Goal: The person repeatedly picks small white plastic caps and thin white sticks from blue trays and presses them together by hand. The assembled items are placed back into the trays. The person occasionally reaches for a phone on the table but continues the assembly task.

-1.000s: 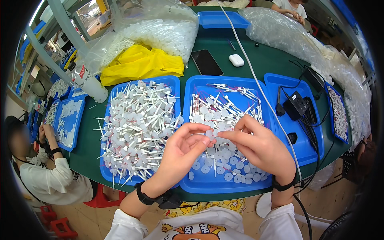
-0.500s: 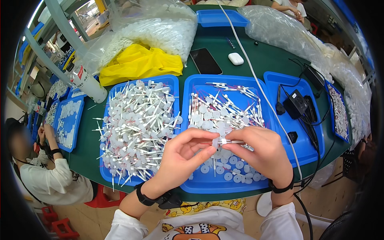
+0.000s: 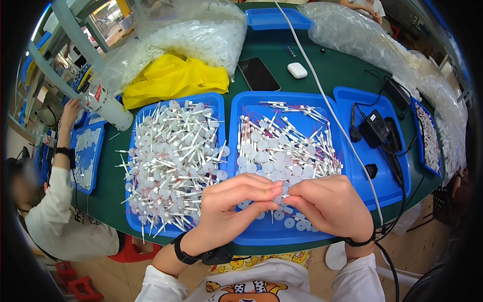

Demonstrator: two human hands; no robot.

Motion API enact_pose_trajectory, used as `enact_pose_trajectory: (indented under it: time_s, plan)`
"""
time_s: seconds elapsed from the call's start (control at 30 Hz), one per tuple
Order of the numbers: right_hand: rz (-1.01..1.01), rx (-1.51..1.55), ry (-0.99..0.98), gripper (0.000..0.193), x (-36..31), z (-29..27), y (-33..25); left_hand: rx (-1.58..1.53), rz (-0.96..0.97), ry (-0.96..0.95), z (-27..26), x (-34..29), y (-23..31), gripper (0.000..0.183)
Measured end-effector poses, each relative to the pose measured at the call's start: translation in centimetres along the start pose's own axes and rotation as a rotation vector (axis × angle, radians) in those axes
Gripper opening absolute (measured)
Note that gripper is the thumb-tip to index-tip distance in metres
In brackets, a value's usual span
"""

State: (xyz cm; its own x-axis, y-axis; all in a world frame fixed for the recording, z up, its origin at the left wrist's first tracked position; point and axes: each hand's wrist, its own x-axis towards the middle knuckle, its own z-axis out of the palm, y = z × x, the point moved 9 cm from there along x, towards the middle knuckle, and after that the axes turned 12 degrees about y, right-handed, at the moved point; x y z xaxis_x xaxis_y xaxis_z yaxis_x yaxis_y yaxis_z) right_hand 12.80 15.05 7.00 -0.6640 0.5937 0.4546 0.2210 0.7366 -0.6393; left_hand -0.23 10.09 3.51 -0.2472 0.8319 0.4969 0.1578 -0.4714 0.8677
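Over a blue tray (image 3: 271, 240), left hand (image 3: 234, 206) and right hand (image 3: 334, 206) pinch a small white piece (image 3: 285, 198) between facing fingertips.

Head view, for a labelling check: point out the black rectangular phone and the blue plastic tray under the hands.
Black rectangular phone (image 3: 258, 74): head view, middle of the screen.
Blue plastic tray (image 3: 282, 238): head view, its near wall.
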Motion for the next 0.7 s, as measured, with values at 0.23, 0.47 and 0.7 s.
enact_pose_trajectory:
  time_s: [0.23, 0.47, 0.7]
  plan:
    - [-0.111, -0.022, 0.071, 0.010, 0.1, 0.0, -0.3, 0.155, -0.078, 0.005, 0.0, -0.2, 0.3, 0.025]
    - [0.028, -0.119, 0.309, 0.012, 1.0, -3.3, 1.5, 0.815, 0.126, 0.272, -6.0, 1.3, 6.3, 0.022]
    - [0.110, -0.131, 0.306, 0.006, 1.3, -3.4, 2.3, 1.376, 0.149, 0.345, -9.2, -0.4, 7.1, 0.044]
